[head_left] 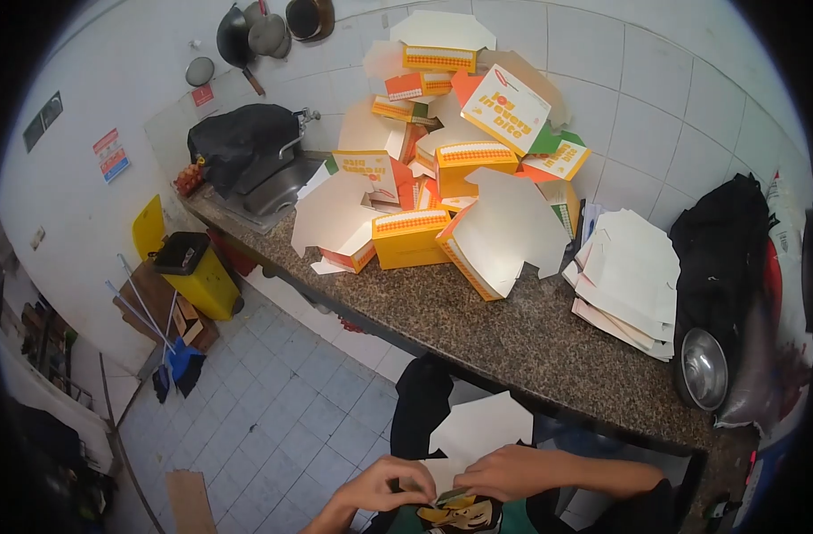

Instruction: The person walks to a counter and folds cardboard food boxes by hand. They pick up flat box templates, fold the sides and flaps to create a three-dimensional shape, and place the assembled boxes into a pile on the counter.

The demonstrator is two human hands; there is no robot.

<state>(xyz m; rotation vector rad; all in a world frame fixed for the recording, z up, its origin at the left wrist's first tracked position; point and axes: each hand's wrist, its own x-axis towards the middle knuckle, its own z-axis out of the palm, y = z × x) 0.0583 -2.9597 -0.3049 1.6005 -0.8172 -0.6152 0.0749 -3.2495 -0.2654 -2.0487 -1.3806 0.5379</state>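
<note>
On my lap rests a partly folded cardboard food box point(482, 425), its white inside facing up. My left hand point(390, 483) pinches the near left edge of it, with thumb and fingers pressed together. Closed on the near edge, just to the right, is my right hand point(504, 472), its fingertips close to those of the left. A strip of the box's coloured outside shows between the hands. My fingers partly hide the near flaps.
Folded yellow and orange boxes point(411, 240) are piled on the granite counter point(478, 343). A stack of flat white box blanks point(629, 276) lies at right, beside a metal bowl point(703, 369) and black bag point(718, 249). Left are a sink point(277, 196) and yellow bin point(202, 285).
</note>
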